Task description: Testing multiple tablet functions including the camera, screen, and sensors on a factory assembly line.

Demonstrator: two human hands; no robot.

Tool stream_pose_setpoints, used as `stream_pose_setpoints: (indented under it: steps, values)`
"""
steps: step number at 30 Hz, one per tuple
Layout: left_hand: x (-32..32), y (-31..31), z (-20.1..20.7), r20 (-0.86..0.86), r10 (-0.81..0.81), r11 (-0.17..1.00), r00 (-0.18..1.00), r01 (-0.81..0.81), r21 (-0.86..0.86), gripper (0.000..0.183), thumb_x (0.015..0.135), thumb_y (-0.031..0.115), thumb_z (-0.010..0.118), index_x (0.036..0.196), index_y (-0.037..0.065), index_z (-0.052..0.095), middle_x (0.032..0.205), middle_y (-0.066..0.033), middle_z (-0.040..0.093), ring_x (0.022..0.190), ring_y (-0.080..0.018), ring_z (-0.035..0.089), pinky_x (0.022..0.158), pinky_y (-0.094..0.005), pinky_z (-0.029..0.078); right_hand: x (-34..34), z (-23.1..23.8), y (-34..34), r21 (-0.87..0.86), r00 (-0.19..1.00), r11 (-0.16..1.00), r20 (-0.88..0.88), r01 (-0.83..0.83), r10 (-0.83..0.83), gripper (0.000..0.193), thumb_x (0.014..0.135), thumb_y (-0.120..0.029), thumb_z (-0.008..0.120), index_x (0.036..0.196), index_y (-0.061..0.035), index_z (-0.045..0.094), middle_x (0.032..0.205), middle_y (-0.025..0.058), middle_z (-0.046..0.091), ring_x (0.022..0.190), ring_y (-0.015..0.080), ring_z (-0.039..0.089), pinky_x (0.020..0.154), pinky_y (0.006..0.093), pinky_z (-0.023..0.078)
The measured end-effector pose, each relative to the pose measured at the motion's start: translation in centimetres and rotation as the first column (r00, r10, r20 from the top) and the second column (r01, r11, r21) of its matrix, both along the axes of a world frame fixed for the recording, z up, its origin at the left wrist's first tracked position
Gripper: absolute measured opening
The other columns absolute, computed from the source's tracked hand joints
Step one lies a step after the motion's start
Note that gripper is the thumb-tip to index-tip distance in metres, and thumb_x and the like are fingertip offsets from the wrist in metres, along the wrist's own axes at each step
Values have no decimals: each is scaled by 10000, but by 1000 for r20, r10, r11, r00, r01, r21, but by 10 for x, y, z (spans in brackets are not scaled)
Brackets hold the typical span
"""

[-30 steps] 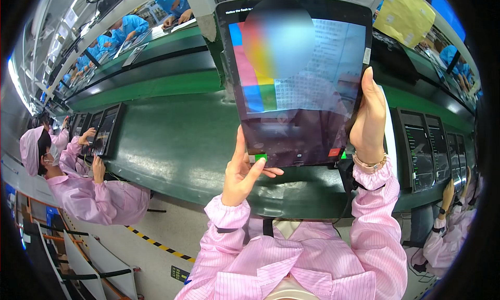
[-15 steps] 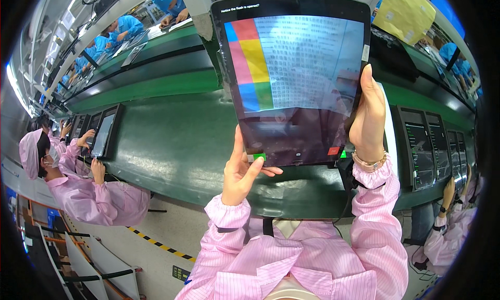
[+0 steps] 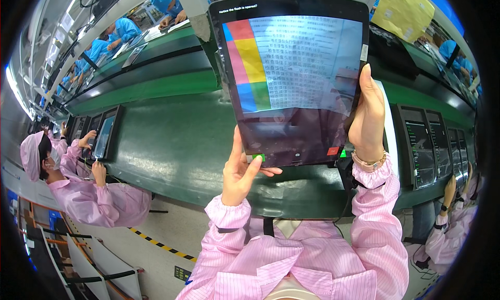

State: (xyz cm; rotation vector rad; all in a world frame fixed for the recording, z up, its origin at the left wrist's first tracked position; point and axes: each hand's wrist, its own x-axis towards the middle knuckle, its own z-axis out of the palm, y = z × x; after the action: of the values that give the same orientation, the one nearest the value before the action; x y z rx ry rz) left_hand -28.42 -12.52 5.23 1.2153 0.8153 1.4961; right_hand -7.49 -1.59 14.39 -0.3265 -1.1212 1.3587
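Note:
A black tablet (image 3: 307, 130) is held up above the green workbench, its lit screen toward me. On the screen is a camera picture of a printed sheet with coloured blocks beside lines of text. My left hand (image 3: 239, 172) grips the tablet's lower left corner, thumb over a small green button on the screen and fingers behind. My right hand (image 3: 369, 115) wraps the right edge, thumb along the bezel; its other fingers are hidden behind the tablet. A watch (image 3: 371, 164) sits on my right wrist.
The green workbench (image 3: 161, 138) runs across in front of me. Several tablets in black trays (image 3: 416, 149) stand at the right. On the left, a person in pink (image 3: 99, 196) handles another tablet (image 3: 104, 136). A yellow sheet (image 3: 402, 13) hangs at the back right.
The text in the tablet's camera picture has turned from blurred to sharper. The tablet has shifted very slightly left; both hands keep their grip.

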Motion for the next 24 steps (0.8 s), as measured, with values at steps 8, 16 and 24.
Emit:
stream_pose_setpoints:
  steps: [8, 16, 24]
  values:
    - [-6, 8, -10, 6, 92, 996, 996, -92, -16, 527, 993, 292, 369, 1397, -32, 274, 1327, -112, 446, 1103, -143, 504, 902, -251, 397, 7, -23, -10, -164, 999, 986, 24, -41, 46, 403, 983, -320, 406, 1154, 18, 542, 1128, 86, 595, 1020, 151, 562, 888, 294, 422]
    - [8, 3, -12, 188, 110, 976, 976, -71, -205, 455, 980, 331, 405, 1246, -31, 477, 1177, -87, 562, 1058, -164, 528, 937, -284, 374, 22, -43, -12, -304, 982, 934, -63, -190, 180, 456, 988, -380, 354, 1280, -40, 441, 1208, 72, 550, 1099, 181, 539, 932, 326, 423]
    - [10, -14, -21, -36, -77, 940, 996, 60, -336, 459, 977, 339, 418, 1220, -40, 508, 1147, -75, 578, 1040, -130, 520, 913, -268, 380, 107, -39, 28, 170, 521, 855, -729, -490, 444, 576, 993, -294, 342, 1430, -13, 94, 1475, 245, 130, 1350, 351, 244, 1104, 473, 286]
